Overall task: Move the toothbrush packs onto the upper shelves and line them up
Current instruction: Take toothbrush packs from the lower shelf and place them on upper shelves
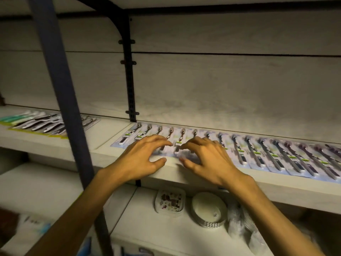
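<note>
A long overlapping row of toothbrush packs (pixel 258 156) lies flat on the upper shelf (pixel 184 174), running from the dark upright out to the right edge. My left hand (pixel 142 157) and my right hand (pixel 204 157) hover side by side over the left part of the row, fingers curved and spread. Their fingertips come down on or just above the packs near the middle gap; the frame is blurred, so contact is unclear. Neither hand holds a pack. A second group of packs (pixel 42 122) lies on the shelf section to the left.
A blue-grey post (pixel 60 89) crosses the view diagonally in front of the shelves. A black slotted upright (pixel 129 71) divides the back wall. On the lower shelf sit a small patterned box (pixel 169 202), a round white box (pixel 208 209) and clear wrapped goods (pixel 238 224).
</note>
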Available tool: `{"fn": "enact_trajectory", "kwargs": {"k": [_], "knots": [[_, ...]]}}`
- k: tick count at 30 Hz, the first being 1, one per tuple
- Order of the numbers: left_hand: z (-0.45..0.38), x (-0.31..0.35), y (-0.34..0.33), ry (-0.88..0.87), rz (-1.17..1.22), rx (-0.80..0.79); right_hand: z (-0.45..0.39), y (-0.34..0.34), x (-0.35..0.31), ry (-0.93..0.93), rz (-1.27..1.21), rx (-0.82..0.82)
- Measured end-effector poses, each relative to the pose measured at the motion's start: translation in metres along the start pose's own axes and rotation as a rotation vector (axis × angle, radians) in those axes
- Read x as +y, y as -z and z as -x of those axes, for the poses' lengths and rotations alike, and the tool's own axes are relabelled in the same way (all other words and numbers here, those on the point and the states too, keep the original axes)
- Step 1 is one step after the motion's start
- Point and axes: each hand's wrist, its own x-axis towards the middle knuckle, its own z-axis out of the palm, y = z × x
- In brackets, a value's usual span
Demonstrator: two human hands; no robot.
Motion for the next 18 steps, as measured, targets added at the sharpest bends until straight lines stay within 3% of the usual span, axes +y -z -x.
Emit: {"fn": "enact_trajectory", "kwargs": {"k": [3,11,18], "knots": [[0.023,-0.014,0.01,-0.003,0.08,0.018,0.001,-0.001,-0.031,0.008,-0.001,0.02],[0.112,-0.081,0.042,-0.021,0.021,0.226,-0.009,-0.032,-0.15,0.008,-0.067,0.048],[0.18,-0.166,0.079,-0.049,0.035,0.216,-0.027,-0.068,-0.254,-0.015,-0.125,0.053]]}}
